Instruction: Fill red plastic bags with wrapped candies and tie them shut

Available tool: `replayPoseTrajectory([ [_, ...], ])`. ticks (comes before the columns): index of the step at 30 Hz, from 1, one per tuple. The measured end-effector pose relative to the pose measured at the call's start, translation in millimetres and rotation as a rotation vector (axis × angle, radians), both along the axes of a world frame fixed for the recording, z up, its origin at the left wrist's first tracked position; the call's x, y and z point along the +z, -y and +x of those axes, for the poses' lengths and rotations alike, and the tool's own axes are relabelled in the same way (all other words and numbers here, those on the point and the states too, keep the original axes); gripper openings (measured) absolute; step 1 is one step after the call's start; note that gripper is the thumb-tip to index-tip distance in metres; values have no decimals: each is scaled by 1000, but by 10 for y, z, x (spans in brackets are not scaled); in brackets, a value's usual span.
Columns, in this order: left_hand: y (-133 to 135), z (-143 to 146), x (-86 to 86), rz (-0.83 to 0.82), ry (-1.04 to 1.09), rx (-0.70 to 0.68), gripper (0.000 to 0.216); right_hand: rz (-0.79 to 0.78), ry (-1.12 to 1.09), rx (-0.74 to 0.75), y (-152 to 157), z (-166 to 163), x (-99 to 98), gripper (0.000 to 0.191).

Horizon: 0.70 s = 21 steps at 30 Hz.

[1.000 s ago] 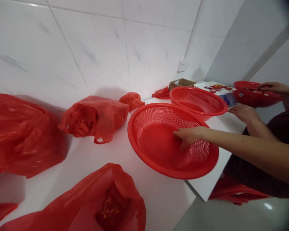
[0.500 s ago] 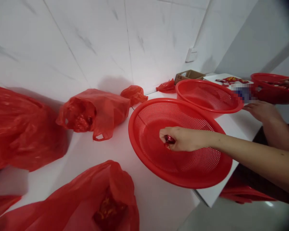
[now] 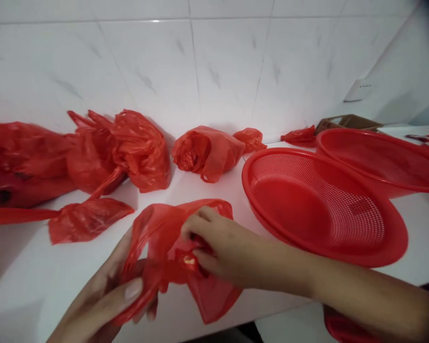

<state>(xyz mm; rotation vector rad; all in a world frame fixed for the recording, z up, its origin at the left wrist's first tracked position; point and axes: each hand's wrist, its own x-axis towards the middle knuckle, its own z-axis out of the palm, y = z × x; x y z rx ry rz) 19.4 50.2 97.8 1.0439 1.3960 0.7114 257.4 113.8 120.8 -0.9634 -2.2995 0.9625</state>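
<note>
A red plastic bag (image 3: 171, 238) lies open on the white counter (image 3: 39, 267) in front of me. My left hand (image 3: 110, 295) pinches the bag's near edge and holds its mouth apart. My right hand (image 3: 214, 247) reaches into the bag's mouth, fingers closed around a small red wrapped piece (image 3: 189, 259). To the right sits a big red perforated basket (image 3: 324, 209), with nothing visible inside it.
A second red basket (image 3: 382, 162) overlaps the first at the far right, with a brown cardboard box (image 3: 346, 123) behind it. Several other red bags (image 3: 207, 152) lie along the tiled wall, some tied and bulging. A flat red bag (image 3: 85, 219) lies at the left.
My right hand has left the big basket with the small red piece and gone into the near bag. My left hand has come in and taken the bag's edge. The view has swung left.
</note>
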Motion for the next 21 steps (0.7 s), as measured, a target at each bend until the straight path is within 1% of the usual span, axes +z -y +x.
replayPoseTrajectory([
  [2,21,13,91,91,41,84,91,137,112,1,-10,-170,-167,27],
  [3,30,-7,121,112,31,95,86,182,167,-3,-30,-182,-230,26],
  [5,47,-105,162,143,-74,63,63,222,287,-23,-60,-91,-288,14],
  [6,55,-176,179,179,-147,44,48,224,364,-45,-59,-12,-284,8],
  [7,60,-254,201,227,-223,34,37,230,447,-72,-47,71,-263,9],
  [8,63,-332,230,284,-289,33,34,245,529,-98,-26,148,-229,17],
  [9,62,-404,269,344,-336,43,36,267,607,-112,-2,213,-187,25],
  [11,40,-517,371,424,-374,69,39,318,729,-111,34,294,-76,40],
  [13,-16,-581,495,469,-346,94,36,366,792,-91,30,322,87,49],
  [14,-56,-599,560,482,-309,102,33,388,800,-84,14,326,198,49],
  [16,-149,-615,695,505,-178,111,27,431,771,-86,-27,329,483,37],
  [17,-196,-615,764,525,-85,116,24,435,703,-108,-44,330,649,30],
  [18,-237,-611,836,551,12,124,21,427,582,-145,-53,331,820,24],
  [21,-309,-556,1047,632,273,153,20,334,93,-253,-48,316,1267,24],
])
